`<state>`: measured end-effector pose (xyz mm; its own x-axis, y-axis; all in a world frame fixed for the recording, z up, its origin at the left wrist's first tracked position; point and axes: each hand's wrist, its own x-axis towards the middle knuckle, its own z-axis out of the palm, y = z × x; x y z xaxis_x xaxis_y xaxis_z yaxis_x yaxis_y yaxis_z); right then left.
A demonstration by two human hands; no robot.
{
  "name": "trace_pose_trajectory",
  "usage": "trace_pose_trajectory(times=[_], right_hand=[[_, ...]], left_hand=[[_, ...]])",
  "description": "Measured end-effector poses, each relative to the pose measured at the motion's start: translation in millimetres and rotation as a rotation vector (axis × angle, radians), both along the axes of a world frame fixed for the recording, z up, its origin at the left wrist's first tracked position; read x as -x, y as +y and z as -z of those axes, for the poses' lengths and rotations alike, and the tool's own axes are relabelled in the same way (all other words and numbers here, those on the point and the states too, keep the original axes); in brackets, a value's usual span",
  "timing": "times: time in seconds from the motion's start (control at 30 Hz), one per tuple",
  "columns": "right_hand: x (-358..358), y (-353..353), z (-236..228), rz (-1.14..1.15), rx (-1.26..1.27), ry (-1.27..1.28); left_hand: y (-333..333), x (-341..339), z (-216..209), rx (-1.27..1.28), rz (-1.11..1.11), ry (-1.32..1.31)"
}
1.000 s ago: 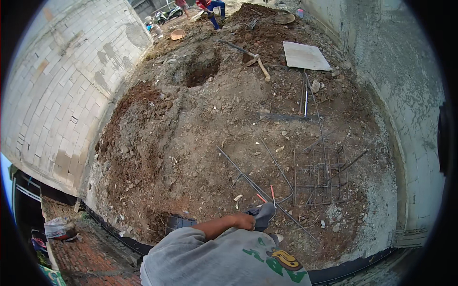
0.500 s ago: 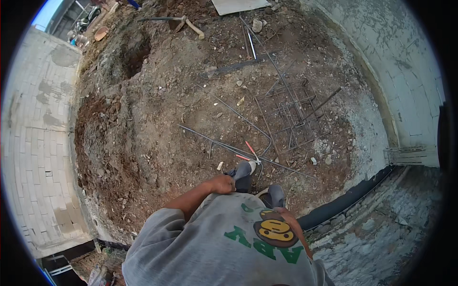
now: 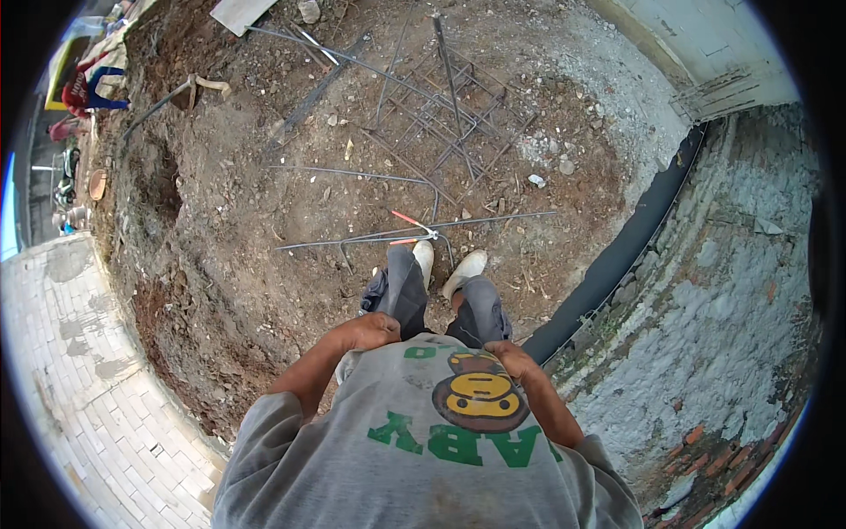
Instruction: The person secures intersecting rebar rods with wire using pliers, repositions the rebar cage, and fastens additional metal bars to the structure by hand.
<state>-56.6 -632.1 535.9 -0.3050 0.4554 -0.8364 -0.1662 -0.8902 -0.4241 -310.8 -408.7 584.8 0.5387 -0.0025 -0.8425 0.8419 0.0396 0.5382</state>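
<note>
My left hand (image 3: 377,330) is curled at the left side of my waist, closed on cloth. At the right side my right hand (image 3: 514,360) is also closed on cloth, its fingers partly hidden. Whether they grip the grey shirt's (image 3: 441,414) hem or the trousers (image 3: 483,304) cannot be made out. Beyond my pale shoes (image 3: 467,271), a cutter with red handles (image 3: 414,231) lies spread apart across thin steel rods (image 3: 502,218) on the dirt. Neither hand touches the cutter or the rods.
A wire-tied steel rod frame (image 3: 449,123) lies ahead. A pickaxe (image 3: 189,85) and a pit (image 3: 166,189) are far left, with a person in red (image 3: 75,95) beyond. Block walls (image 3: 79,353) stand left, and a black strip (image 3: 634,238) runs along the right.
My view has swung to the right and come down, showing both legs and shoes. My right hand has come into clearer view at the waist. The cutter has stayed on the rods.
</note>
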Motion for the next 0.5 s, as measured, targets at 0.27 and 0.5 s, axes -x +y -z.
trace_pose_trajectory(times=[0.27,0.5], right_hand=[[-17,-9,12,0.034,0.072,0.017],[-3,-4,67,0.202,0.158,0.215]], left_hand=[[12,-45,-5,0.072,0.135,0.052],[25,-65,90,-0.001,0.139,0.296]])
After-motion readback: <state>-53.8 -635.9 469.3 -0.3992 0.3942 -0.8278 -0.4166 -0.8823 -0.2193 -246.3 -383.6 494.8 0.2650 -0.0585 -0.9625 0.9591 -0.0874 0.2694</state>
